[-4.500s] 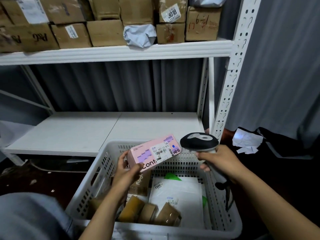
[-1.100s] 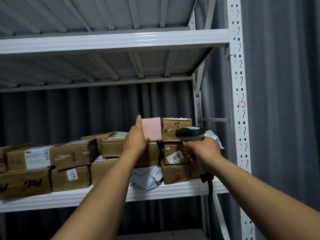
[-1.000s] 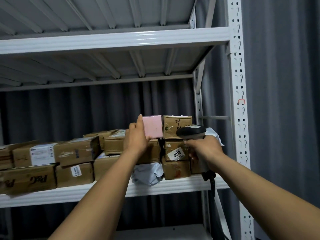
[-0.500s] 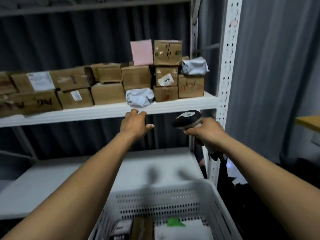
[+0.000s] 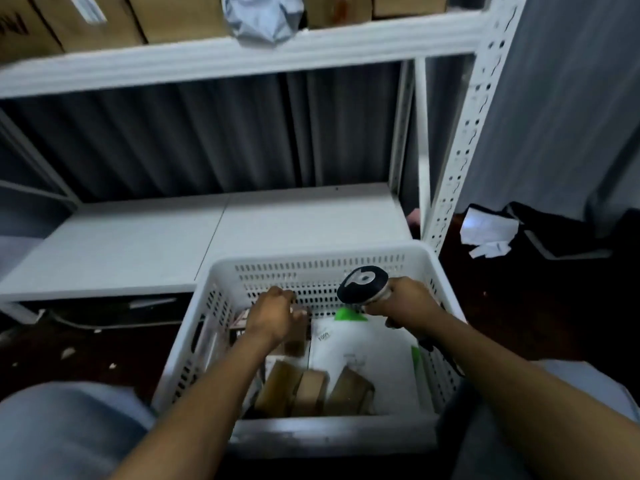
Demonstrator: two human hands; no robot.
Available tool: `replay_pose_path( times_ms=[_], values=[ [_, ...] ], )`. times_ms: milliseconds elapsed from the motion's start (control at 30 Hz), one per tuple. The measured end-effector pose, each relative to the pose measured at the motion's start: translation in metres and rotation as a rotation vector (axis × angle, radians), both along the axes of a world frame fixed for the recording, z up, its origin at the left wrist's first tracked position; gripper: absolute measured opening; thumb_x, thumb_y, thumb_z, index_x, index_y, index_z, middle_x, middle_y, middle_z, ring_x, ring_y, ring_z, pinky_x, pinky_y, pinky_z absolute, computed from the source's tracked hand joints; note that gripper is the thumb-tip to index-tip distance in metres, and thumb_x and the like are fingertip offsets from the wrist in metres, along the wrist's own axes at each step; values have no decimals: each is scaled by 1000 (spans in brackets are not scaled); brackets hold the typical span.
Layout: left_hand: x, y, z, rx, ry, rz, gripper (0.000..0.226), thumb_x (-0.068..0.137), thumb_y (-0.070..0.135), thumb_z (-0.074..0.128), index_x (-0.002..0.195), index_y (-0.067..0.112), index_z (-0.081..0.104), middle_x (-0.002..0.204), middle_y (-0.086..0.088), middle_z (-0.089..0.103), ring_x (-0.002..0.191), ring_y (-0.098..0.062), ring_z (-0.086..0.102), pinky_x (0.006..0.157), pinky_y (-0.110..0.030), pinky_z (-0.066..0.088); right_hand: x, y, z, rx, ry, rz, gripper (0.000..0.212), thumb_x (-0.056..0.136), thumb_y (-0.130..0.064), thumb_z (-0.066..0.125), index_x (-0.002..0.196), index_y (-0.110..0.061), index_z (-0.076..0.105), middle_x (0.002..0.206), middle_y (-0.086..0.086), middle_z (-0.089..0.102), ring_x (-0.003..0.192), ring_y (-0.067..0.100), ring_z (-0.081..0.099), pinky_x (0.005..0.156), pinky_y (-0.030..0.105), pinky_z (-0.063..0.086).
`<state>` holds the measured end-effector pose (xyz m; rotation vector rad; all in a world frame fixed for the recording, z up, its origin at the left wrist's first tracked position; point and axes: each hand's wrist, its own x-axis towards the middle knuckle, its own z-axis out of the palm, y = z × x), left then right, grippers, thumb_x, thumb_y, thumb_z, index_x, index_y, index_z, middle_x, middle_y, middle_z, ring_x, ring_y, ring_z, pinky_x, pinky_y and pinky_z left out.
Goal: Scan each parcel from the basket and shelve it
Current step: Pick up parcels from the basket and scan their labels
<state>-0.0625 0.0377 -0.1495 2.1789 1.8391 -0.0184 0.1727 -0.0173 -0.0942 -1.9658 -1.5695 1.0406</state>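
1. Now reaching the left hand (image 5: 273,317) into the basket (image 5: 311,265), curling fingers down over a dark box (image 5: 239,332) at its far left; impossible telling whether gripping it.
2. Gripping the scanner (image 5: 363,284) in the right hand (image 5: 405,303), wrapping fingers round the handle, leaning the head leftward by the far wall.
3. Lying flat inside: a white mailer (image 5: 363,355), long axis running near to far; beside it, three brown parcels (image 5: 311,389) lining the near wall.
4. Facing a white shelf (image 5: 138,237); above, an upper shelf (image 5: 207,60) carrying cartons (image 5: 180,15) and a grey bag (image 5: 263,19); paper scraps (image 5: 485,233) littering the dark floor (image 5: 86,351) on the right.
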Motion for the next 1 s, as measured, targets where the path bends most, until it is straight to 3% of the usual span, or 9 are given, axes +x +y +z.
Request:
replay_pose_path(
  times_ms=[100, 233, 367, 533, 633, 700, 867, 1000],
  values=[
    [11, -10, -45, -106, -35, -28, 44, 91, 40, 59, 130, 20, 56, 133, -10, 52, 122, -29, 50, 98, -33, 44, 4, 7, -9, -42, -94, 134, 30, 82, -28, 75, 96, -2, 71, 62, 2, 63, 49, 11, 60, 52, 21, 48],
    [44, -19, -98, -259, -156, -84, 51, 90, 38, 64, 136, 22, 53, 141, -7, 49, 130, -25, 46, 106, -31, 39, 17, 15, -24, -62, -121, 115, 35, 80, -32, 74, 99, -3, 70, 85, 16, 74, 73, 25, 71, 75, 40, 57],
    [71, -18, -145, -364, -128, -111, 54, 90, 37, 64, 140, 22, 49, 145, -10, 44, 132, -26, 43, 109, -29, 34, 31, 28, -35, -108, -159, 52, 32, 79, -34, 71, 94, -5, 71, 88, 11, 74, 77, 26, 71, 81, 42, 58],
    [94, -10, -187, -462, -31, -110, 66, 84, 45, 67, 143, 26, 44, 140, -14, 43, 126, -33, 47, 106, -36, 40, 43, 30, -48, -120, -200, 46, 25, 79, -31, 71, 83, -7, 68, 77, 9, 69, 74, 24, 69, 72, 36, 56],
    [105, -10, -209, -533, 50, -120, 89, 75, 65, 64, 149, 27, 33, 138, -16, 39, 123, -36, 46, 100, -39, 44, 52, 29, -56, -157, -241, 29, 29, 80, -32, 72, 66, -13, 56, 61, 3, 56, 59, 18, 58, 52, 28, 43],
    [110, -10, -220, -576, 89, -125, 97, 74, 68, 66, 151, 25, 26, 137, -18, 37, 122, -36, 45, 98, -37, 44, 56, 29, -60, -168, -259, 20, 29, 80, -34, 72, 67, -15, 55, 61, 1, 54, 56, 16, 54, 49, 26, 38],
    [116, -13, -218, -557, 121, -115, 84, 79, 58, 67, 145, 19, 34, 132, -19, 38, 117, -35, 49, 95, -35, 44, 57, 29, -57, -159, -257, 18, 25, 78, -37, 73, 82, -14, 64, 75, 2, 65, 73, 21, 67, 64, 29, 51],
    [112, -13, -200, -524, -105, 92, 85, 66, 58, 71, 139, 23, 44, 125, -16, 45, 114, -34, 53, 93, -34, 48, 55, 31, -49, -143, -226, -11, 25, 76, -36, 72, 85, -13, 65, 84, 3, 70, 77, 22, 70, 74, 33, 57]
  ],
)
